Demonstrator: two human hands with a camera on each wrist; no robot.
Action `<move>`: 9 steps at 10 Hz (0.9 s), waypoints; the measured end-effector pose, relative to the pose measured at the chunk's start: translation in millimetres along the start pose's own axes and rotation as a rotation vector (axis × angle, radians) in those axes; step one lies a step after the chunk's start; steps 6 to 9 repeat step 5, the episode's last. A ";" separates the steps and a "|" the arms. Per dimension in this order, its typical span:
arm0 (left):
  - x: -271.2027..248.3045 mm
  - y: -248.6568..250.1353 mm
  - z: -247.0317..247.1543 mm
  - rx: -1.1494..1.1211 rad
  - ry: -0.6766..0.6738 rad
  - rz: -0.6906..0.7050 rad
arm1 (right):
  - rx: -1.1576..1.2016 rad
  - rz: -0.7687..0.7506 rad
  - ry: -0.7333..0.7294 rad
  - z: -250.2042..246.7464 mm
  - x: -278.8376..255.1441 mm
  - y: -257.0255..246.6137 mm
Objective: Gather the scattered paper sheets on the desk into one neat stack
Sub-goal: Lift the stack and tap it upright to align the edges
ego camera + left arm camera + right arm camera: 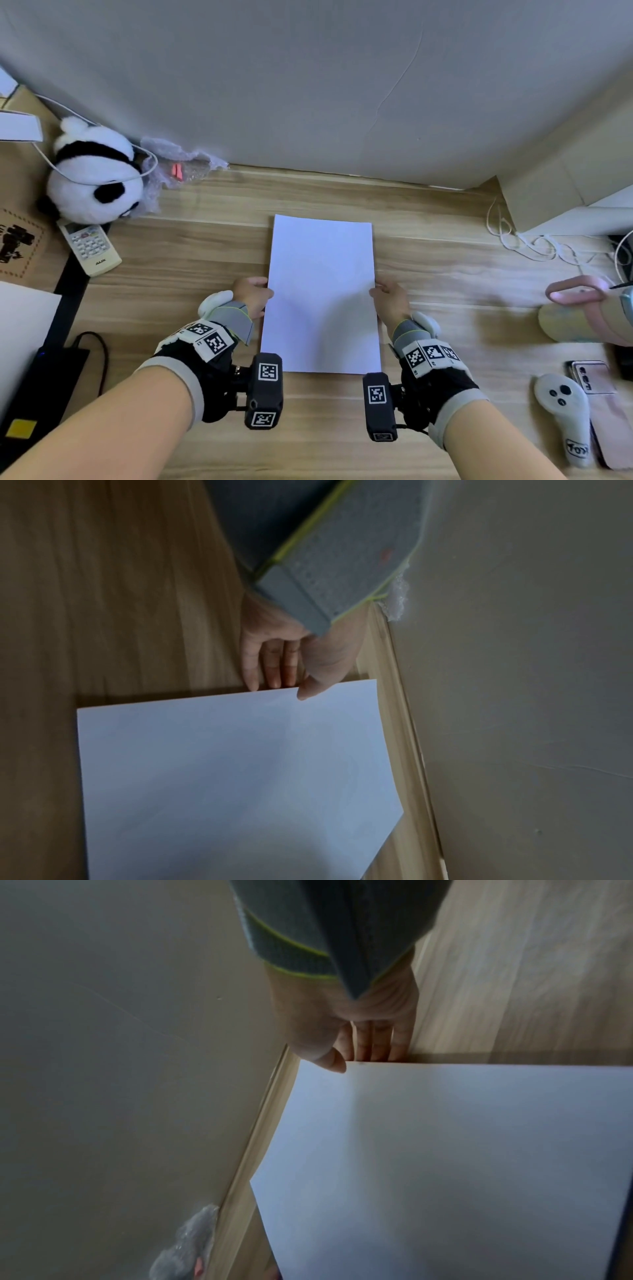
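Observation:
A stack of white paper sheets (322,294) lies lengthwise in the middle of the wooden desk (191,260), its edges lined up. My left hand (257,293) holds the stack's left long edge and my right hand (387,294) holds the right long edge, both about halfway along. In the left wrist view the left hand (284,669) has its thumb on top of the paper stack (232,777) and its fingers at or under the edge. The right wrist view shows the right hand (346,1042) pinching the paper stack (445,1164) the same way.
A panda plush (94,174), a white remote (90,248) and bubble wrap (178,164) sit at the back left. White cables (524,243) and a cardboard box (548,192) are at the back right. A grey controller (561,411) and a phone (592,377) lie front right.

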State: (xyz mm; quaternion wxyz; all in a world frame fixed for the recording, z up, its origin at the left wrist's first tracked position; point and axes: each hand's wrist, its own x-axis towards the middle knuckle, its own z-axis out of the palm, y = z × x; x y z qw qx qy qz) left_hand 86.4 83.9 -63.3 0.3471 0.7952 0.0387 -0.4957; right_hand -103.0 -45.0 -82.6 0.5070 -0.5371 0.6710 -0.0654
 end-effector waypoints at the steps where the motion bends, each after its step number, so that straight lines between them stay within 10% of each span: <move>1: -1.2 0.3 -2.2 0.017 -0.027 0.005 | -0.036 0.004 0.014 -0.2 -3.8 -3.0; 5: -29.2 36.1 -27.7 0.097 -0.017 0.287 | 0.117 -0.070 0.001 -19.3 -36.5 -50.5; 9: -29.2 36.1 -27.7 0.097 -0.017 0.287 | 0.117 -0.070 0.001 -19.3 -36.5 -50.5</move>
